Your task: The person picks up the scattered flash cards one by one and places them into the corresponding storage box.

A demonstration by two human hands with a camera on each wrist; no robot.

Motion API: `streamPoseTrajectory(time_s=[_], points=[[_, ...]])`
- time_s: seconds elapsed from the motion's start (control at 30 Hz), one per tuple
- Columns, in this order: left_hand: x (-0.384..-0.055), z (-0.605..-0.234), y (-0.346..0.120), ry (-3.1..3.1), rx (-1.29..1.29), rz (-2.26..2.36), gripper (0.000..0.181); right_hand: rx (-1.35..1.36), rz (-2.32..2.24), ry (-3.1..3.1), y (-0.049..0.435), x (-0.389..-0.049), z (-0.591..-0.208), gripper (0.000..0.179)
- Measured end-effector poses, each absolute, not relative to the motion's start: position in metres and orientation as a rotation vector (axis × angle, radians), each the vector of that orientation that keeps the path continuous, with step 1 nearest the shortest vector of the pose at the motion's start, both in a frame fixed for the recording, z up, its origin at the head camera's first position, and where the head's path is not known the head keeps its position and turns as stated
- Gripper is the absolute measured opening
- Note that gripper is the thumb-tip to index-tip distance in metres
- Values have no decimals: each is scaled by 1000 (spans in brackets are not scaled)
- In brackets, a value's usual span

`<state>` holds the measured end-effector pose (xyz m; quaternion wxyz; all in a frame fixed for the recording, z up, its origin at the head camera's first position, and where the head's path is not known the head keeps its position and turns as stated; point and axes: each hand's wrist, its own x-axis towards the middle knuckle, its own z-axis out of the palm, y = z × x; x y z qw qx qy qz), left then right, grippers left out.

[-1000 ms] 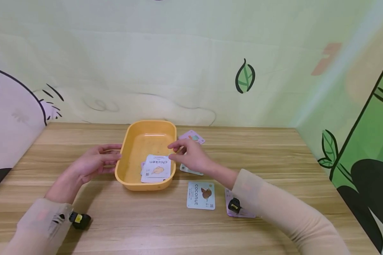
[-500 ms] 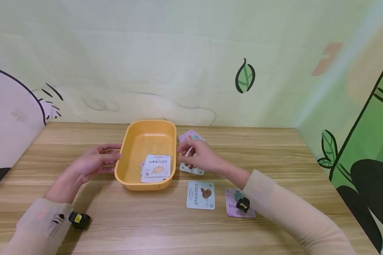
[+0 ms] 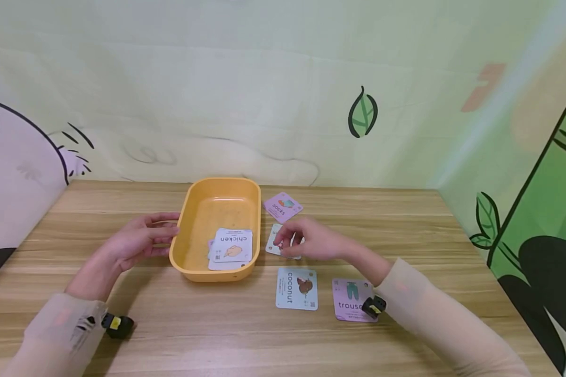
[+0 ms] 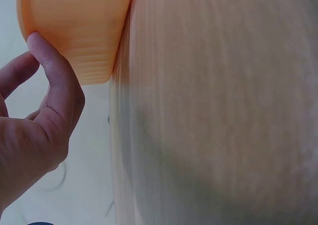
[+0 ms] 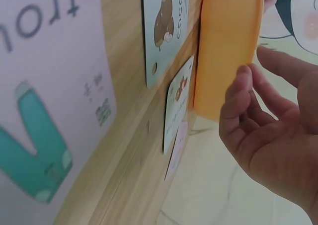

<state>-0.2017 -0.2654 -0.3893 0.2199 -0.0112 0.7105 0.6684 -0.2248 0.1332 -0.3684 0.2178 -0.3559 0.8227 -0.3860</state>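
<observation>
A yellow tray holds a few cards, with the chicken card uppermost. My left hand stands at the tray's left side, its fingertips right at the rim; the left wrist view has one fingertip against the yellow wall. Over a pale flash card on the table hovers my right hand, fingers loosely bent with nothing between them. It hides part of that card. In the right wrist view, a gap shows between the right hand and the cards on the table.
A purple socks card lies behind the right hand, beside the tray. Nearer me are a blue coconut card and a purple trousers card, which the right wrist camera partly covers. A printed cloth stands behind the wooden table.
The right hand has drawn back from over the tray's right rim, moving right and slightly towards me above the pale card. The socks card has come into full view. The left hand stays put.
</observation>
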Motion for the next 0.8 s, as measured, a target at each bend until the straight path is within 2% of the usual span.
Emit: streamPoseTrajectory(time_s=[0.4, 0.8], points=[[-201, -388, -266, 1972, -43, 1841, 69, -954, -932, 2198, 173, -217, -365, 25], [-201, -387, -266, 1980, -51, 1831, 69, -979, -699, 2226, 203, -203, -366, 21]])
